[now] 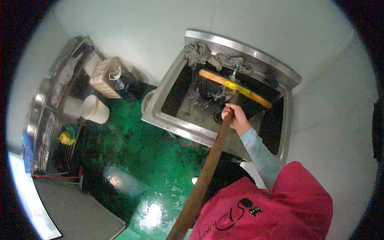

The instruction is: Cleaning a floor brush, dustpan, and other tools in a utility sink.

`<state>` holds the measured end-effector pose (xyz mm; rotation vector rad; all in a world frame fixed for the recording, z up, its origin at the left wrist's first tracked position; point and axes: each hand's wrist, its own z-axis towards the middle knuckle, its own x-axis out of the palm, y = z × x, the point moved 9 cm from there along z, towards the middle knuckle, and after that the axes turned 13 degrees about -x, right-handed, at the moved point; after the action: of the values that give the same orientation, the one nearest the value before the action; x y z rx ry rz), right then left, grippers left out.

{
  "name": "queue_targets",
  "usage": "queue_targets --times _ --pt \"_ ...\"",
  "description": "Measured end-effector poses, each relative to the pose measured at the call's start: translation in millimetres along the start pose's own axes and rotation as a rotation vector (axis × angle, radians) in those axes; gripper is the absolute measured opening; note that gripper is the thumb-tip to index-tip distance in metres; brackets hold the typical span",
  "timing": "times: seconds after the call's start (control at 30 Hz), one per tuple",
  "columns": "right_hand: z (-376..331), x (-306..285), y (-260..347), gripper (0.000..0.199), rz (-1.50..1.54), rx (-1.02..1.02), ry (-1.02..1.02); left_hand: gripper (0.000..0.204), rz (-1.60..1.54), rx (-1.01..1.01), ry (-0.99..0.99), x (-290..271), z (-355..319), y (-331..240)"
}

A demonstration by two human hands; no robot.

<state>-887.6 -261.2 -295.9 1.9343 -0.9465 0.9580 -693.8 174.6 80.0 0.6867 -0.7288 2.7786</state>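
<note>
My right hand [236, 117], in a pale blue sleeve, is wrapped round the upper part of a long brown wooden handle. The handle belongs to a T-shaped mop [214, 77] with a wooden crossbar and a yellow bracket. That crossbar lies slantwise over the basin of a steel sink [180, 125], just below the tap [236, 69]. Dark, wet-looking material and whitish splashes show under the crossbar's left half; its details are blurred. From the hand, the handle runs down past my red top to the lower edge. My left hand is out of view.
Grey rags [197, 53] hang over the sink's back ledge. To the left stand a white bucket [95, 110], a checked bin [105, 76] with a black bag [127, 85], and a metal rack [50, 110]. The green floor [132, 132] looks wet. A grey panel [76, 212] stands lower left.
</note>
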Motion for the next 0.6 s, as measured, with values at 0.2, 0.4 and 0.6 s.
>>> queue_targets --times 0.2,0.4,0.6 --pt "23.1 -43.5 -41.3 0.015 -0.011 0.196 -0.042 0.015 0.108 -0.128 0.010 6.0 -8.3 13.4" --pt "35.4 -138.0 -54.4 0.014 -0.089 0.426 -0.251 0.028 0.435 -0.386 -0.109 51.2 40.6 92.3" --pt "60.8 -121.1 -34.9 0.013 0.110 0.326 -0.117 0.030 0.539 -0.394 -0.088 83.7 84.5 147.6"
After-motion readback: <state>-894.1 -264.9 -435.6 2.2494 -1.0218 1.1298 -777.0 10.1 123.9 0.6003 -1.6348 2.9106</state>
